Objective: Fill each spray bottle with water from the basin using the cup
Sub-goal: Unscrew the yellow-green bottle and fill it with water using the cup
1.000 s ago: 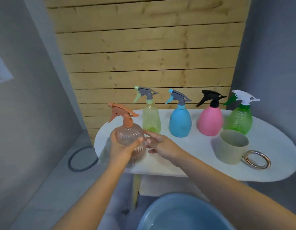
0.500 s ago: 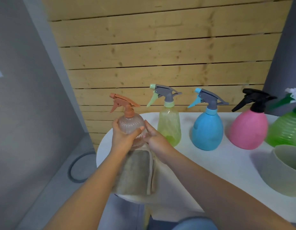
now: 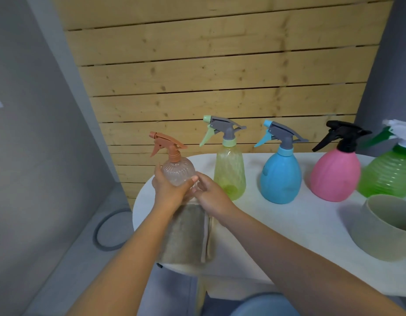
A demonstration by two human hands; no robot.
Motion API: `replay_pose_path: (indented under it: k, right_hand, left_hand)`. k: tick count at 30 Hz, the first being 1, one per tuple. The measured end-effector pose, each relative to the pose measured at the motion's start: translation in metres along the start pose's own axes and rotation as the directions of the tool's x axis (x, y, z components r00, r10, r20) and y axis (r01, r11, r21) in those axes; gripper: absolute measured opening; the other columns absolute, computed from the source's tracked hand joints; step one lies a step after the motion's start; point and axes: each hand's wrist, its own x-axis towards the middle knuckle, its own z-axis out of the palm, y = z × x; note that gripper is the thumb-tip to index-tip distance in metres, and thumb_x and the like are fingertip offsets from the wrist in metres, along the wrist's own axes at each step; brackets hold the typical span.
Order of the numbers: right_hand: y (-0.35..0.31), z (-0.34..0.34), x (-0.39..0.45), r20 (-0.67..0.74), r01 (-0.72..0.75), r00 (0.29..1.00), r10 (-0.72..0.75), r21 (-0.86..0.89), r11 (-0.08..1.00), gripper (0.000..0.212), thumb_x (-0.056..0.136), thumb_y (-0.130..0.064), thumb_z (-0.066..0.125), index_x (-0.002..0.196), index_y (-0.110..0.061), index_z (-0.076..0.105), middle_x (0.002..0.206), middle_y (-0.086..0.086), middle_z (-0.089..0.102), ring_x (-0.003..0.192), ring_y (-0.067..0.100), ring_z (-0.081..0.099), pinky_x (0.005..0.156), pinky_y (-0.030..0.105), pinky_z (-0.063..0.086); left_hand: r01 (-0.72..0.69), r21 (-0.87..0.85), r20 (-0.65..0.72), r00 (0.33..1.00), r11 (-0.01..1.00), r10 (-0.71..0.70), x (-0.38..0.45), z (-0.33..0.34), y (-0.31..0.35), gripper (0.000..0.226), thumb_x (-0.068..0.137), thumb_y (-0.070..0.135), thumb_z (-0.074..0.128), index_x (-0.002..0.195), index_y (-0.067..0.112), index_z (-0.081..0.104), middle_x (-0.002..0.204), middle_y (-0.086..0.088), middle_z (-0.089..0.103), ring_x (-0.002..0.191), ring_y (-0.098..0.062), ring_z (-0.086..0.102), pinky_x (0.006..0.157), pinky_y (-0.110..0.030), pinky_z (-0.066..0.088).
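A clear ribbed spray bottle (image 3: 178, 172) with an orange trigger head is near the left end of the white table (image 3: 288, 224). My left hand (image 3: 169, 190) grips its body from the left, thumb across the front. My right hand (image 3: 210, 196) holds its lower right side with curled fingers. In a row behind stand a yellow-green bottle (image 3: 230, 174), a blue bottle (image 3: 280, 179), a pink bottle (image 3: 335, 176) and a green bottle (image 3: 390, 176). The beige cup (image 3: 379, 233) sits at the right edge. The blue basin (image 3: 265, 304) shows only its rim at the bottom.
A beige folded cloth (image 3: 186, 233) lies on the table under my wrists, reaching the front edge. A wooden plank wall rises close behind the bottles. A grey ring (image 3: 106, 231) lies on the floor to the left.
My view has moved closer and to the left. The clear bottle has come up slightly, and my right hand has gone from pointing at it to holding its side.
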Motion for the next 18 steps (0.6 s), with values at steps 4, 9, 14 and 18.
replay_pose_path:
  k: [4,9,14,18]
  right_hand:
    - [0.003,-0.020,-0.028,-0.277,0.010,0.960,-0.042,-0.113,0.993,0.027,0.090,-0.004,0.053,0.116,-0.009,0.057,0.099,-0.004,0.057,0.089,0.007,0.055,0.077,0.006,0.042]
    - [0.008,-0.052,-0.043,-0.482,-0.038,0.873,-0.079,-0.230,0.972,0.037,0.085,0.000,0.055,0.120,-0.009,0.047,0.112,0.004,0.051,0.103,0.016,0.051,0.082,0.018,0.039]
    - [0.007,-0.079,-0.034,-0.343,-0.018,0.934,-0.104,-0.335,0.942,0.061,0.086,0.004,0.051,0.142,-0.013,0.034,0.139,0.004,0.044,0.129,0.020,0.040,0.101,0.022,0.032]
    - [0.008,-0.085,-0.035,-0.279,-0.022,0.960,-0.035,-0.199,0.980,0.062,0.086,0.009,0.043,0.140,-0.020,0.038,0.123,-0.010,0.048,0.114,0.008,0.046,0.084,0.013,0.035]
  left_hand:
    - [-0.207,0.121,-0.233,0.945,0.971,0.231,-0.037,0.015,0.014,0.058,0.076,0.014,0.071,0.127,0.009,0.044,0.127,-0.011,0.045,0.120,-0.029,0.041,0.096,-0.026,0.039]
    - [-0.124,-0.104,0.135,0.981,0.987,0.137,-0.050,0.046,0.042,0.037,0.092,0.012,0.054,0.129,0.012,0.049,0.121,0.001,0.055,0.109,-0.011,0.051,0.089,-0.019,0.038]
    - [-0.056,-0.132,0.327,0.940,0.990,0.097,-0.030,0.068,0.054,0.068,0.077,0.034,0.062,0.140,0.025,0.038,0.132,0.002,0.055,0.114,-0.014,0.056,0.098,-0.037,0.046]
    - [-0.092,-0.099,0.262,0.958,0.991,0.115,-0.027,0.079,0.054,0.080,0.075,0.032,0.076,0.143,0.022,0.034,0.135,-0.006,0.049,0.121,-0.020,0.051,0.102,-0.043,0.044]
